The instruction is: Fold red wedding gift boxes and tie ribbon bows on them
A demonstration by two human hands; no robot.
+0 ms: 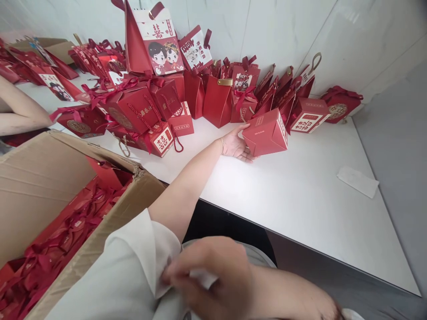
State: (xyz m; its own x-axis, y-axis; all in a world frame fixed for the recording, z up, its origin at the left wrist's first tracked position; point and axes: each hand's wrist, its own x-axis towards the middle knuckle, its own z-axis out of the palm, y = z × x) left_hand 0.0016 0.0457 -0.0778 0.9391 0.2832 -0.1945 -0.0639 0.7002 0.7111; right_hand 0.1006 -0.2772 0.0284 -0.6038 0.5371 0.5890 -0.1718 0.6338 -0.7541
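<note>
My left hand holds a red gift box tilted over the white table, thumb at its upper edge and fingers under its near side. Close to my body, my right hand is curled and blurred, its thumb and forefinger pinched at the rolled cuff of my left sleeve. Behind the held box stand several red gift boxes, among them one with a white character label. Left of my forearm is a smaller labelled red box beside bags with twisted rope handles.
A cardboard carton full of red ribboned boxes stands at the left. A folded white tissue lies on the white table at the right. Another person's arm reaches in at the far left. A tiled wall backs the table.
</note>
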